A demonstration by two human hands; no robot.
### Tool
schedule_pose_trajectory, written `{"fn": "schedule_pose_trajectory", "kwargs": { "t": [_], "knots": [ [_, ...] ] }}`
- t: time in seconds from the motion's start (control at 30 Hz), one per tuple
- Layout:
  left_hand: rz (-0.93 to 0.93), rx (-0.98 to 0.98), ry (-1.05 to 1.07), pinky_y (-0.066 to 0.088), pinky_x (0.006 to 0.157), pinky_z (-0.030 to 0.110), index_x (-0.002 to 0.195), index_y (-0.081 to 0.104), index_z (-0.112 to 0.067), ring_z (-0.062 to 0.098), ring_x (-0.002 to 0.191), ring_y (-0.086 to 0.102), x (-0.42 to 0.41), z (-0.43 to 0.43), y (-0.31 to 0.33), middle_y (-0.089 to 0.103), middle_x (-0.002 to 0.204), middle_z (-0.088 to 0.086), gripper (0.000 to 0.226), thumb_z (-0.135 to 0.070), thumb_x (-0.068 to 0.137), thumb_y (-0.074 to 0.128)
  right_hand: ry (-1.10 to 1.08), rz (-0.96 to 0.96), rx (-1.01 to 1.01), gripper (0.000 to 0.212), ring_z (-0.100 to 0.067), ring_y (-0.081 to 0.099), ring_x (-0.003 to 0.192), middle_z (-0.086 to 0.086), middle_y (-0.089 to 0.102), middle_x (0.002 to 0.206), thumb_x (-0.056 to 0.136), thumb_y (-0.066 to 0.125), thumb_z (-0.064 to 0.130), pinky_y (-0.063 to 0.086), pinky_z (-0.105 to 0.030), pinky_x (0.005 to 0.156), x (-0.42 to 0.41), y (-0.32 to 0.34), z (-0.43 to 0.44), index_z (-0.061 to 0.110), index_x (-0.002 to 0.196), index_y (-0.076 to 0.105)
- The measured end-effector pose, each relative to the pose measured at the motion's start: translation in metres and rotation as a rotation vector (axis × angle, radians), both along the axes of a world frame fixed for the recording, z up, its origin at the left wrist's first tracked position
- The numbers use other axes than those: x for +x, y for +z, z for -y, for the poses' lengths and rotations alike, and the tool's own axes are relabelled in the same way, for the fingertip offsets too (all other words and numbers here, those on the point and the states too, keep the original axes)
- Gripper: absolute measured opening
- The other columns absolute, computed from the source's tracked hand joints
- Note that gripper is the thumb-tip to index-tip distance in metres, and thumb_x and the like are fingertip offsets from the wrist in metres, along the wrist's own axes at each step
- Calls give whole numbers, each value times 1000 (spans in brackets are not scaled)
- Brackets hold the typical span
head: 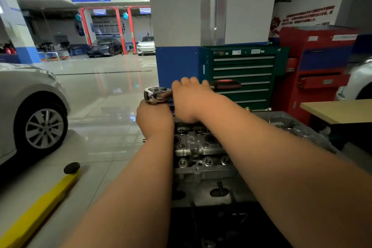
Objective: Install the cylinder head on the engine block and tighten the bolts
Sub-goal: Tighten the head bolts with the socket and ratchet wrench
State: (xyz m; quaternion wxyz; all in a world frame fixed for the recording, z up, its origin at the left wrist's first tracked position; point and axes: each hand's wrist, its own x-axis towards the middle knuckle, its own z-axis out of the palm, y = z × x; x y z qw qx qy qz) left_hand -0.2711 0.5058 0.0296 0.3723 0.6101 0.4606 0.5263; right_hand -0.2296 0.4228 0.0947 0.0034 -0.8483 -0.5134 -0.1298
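Observation:
A grey aluminium cylinder head (198, 153) sits in front of me on the engine block, with bolt heads and round bores showing on top. A chrome ratchet wrench (156, 94) with a red and black handle is held level above the head's far end. My left hand (154, 118) is curled just under the ratchet's head, gripping what hangs below it; that part is hidden. My right hand (191, 99) grips the wrench shaft between the chrome head and the red handle. Both forearms cover much of the head's sides.
A green drawer tool cabinet (243, 74) and a red cabinet (320, 66) stand behind the engine. A wooden tabletop (340, 110) is at right. A silver car (30, 110) is parked at left, with a yellow lift arm (40, 207) on the floor.

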Motion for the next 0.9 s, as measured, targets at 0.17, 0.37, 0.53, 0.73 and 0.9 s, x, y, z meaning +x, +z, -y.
{"fn": "schedule_pose_trajectory", "kwargs": {
  "t": [0.17, 0.37, 0.53, 0.73, 0.9],
  "knots": [
    [87, 12, -42, 32, 57, 21, 88, 51, -13, 16, 62, 44, 0, 1, -4, 48, 71, -5, 8, -14, 85, 58, 4, 160, 29, 56, -31, 40, 120, -14, 40, 134, 89, 52, 25, 32, -40, 78, -26, -23, 7, 7, 138, 31],
    [43, 16, -82, 29, 41, 12, 76, 49, -18, 7, 58, 46, -1, 8, -2, 48, 66, -11, 15, -17, 83, 62, 25, -12, -34, 53, -30, 34, 129, -11, 37, 138, 91, 49, 20, 25, -51, 110, 3, 2, 0, 12, 140, 30],
    [82, -2, -111, 36, 50, 21, 72, 57, -18, 16, 62, 53, 1, -6, -8, 57, 66, -6, 14, -13, 83, 62, -81, 182, 137, 45, -31, 43, 113, -13, 47, 126, 89, 46, 23, 33, -42, 82, -29, -34, -6, 9, 132, 40],
    [-5, -34, -11, 24, 42, 22, 59, 46, -20, 7, 51, 40, 1, 3, 4, 46, 56, -5, 28, -12, 84, 51, 80, -18, 45, 52, -27, 37, 127, -6, 41, 133, 89, 51, 17, 27, -43, 108, 11, -2, 2, 18, 138, 34],
    [169, -82, -99, 34, 52, 23, 62, 51, -18, 19, 57, 46, -1, -1, -4, 53, 61, -4, 22, -14, 81, 62, -112, 164, 32, 49, -33, 41, 119, -17, 42, 132, 95, 41, 21, 36, -49, 95, -43, -26, -3, 4, 139, 31]
  ]
}}
